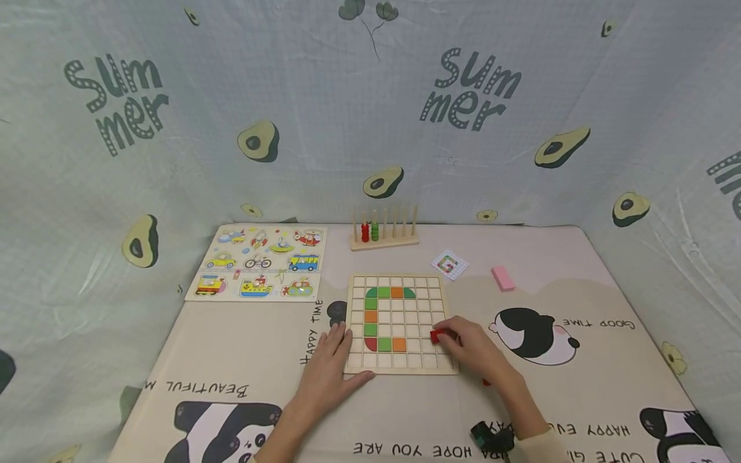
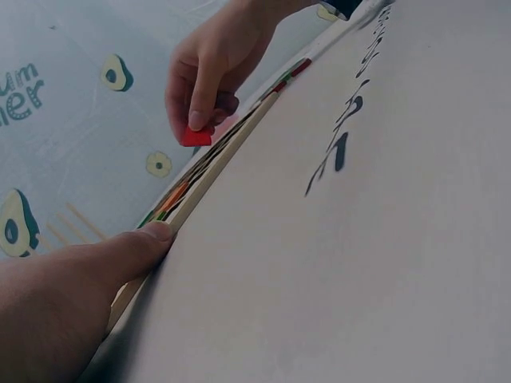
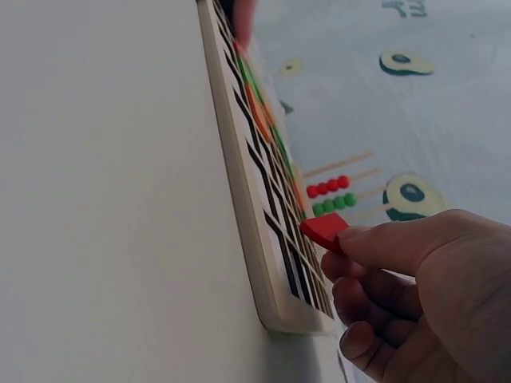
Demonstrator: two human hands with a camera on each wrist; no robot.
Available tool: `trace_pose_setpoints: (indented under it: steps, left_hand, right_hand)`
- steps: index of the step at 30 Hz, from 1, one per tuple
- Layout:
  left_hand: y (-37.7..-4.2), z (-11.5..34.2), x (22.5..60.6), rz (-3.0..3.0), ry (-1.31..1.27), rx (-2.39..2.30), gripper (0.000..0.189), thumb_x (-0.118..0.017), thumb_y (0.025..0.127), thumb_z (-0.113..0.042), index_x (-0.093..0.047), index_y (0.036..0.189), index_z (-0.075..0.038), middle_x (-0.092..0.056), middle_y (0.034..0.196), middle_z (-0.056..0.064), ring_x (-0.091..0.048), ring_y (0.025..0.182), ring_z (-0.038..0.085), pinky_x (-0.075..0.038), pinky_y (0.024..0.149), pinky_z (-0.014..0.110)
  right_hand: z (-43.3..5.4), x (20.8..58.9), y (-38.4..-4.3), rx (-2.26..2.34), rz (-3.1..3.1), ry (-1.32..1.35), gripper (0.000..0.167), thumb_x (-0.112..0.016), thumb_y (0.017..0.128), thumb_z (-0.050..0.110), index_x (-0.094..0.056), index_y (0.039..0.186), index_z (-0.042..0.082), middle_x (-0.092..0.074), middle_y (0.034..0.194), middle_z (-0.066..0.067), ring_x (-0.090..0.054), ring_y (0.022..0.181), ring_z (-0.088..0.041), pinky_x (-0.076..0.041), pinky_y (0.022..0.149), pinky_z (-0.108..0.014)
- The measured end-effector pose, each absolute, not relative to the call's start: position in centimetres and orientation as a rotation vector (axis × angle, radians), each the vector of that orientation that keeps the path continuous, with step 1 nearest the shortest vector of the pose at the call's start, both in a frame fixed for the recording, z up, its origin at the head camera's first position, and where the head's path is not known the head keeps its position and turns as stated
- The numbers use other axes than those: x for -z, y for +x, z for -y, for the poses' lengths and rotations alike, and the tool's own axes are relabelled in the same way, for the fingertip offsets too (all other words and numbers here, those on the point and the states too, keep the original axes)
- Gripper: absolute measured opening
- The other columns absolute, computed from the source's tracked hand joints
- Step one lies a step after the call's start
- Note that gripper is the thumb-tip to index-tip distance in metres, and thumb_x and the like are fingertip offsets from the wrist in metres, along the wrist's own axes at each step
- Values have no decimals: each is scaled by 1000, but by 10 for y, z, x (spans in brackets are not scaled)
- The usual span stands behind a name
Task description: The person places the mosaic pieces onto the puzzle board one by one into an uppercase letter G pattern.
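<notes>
A wooden grid board (image 1: pixel 399 371) lies on the table, with green, orange and red tiles forming a C shape in its left and middle cells. My left hand (image 1: pixel 325 373) rests at its near left corner; the fingers lie along the left side, and the thumb touches the front edge. Between thumb and fingers, my right hand (image 1: pixel 471 347) pinches a red tile (image 3: pixel 323 230) over the board's right part. The left wrist view also shows this red tile (image 2: pixel 196 137), held just above the board. Another small red piece (image 1: pixel 487 382) lies partly hidden by the right forearm.
Behind the board stands a peg rack (image 1: pixel 384 244) with red and green beads. A pattern card (image 1: pixel 449 265) and a pink block (image 1: pixel 503 278) lie to the back right. At the back left is a vehicle picture board (image 1: pixel 255 263). A dark object (image 1: pixel 492 438) is near the right wrist.
</notes>
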State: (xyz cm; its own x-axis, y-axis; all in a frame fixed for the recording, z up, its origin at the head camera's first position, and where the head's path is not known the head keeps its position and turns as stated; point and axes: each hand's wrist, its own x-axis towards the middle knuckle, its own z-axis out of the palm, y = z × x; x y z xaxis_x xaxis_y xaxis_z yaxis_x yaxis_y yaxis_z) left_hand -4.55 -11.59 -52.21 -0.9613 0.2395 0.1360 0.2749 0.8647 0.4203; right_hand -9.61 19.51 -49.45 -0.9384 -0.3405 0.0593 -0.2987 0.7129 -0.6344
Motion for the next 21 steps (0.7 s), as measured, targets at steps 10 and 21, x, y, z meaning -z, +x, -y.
trace_pose_setpoints:
  steps: [10, 21]
  left_hand:
    - [-46, 116, 521, 2961, -406, 691, 92, -70, 83, -65, -49, 146, -1, -43, 157, 17, -34, 150, 32, -26, 128, 47]
    - [-46, 115, 521, 2966, -404, 679, 92, -70, 83, -64, -49, 146, -1, -43, 157, 17, -34, 150, 32, -27, 128, 47]
  right_hand:
    - [-175, 497, -95, 1059, -2784, -571, 15, -69, 93, 10, -70, 108, 11, -69, 99, 3, -54, 82, -6, -54, 72, -19]
    - [-167, 501, -93, 1082, -2802, -588, 15, -69, 95, 14, -70, 109, 12, -70, 100, 4, -57, 86, -6, -57, 78, -25]
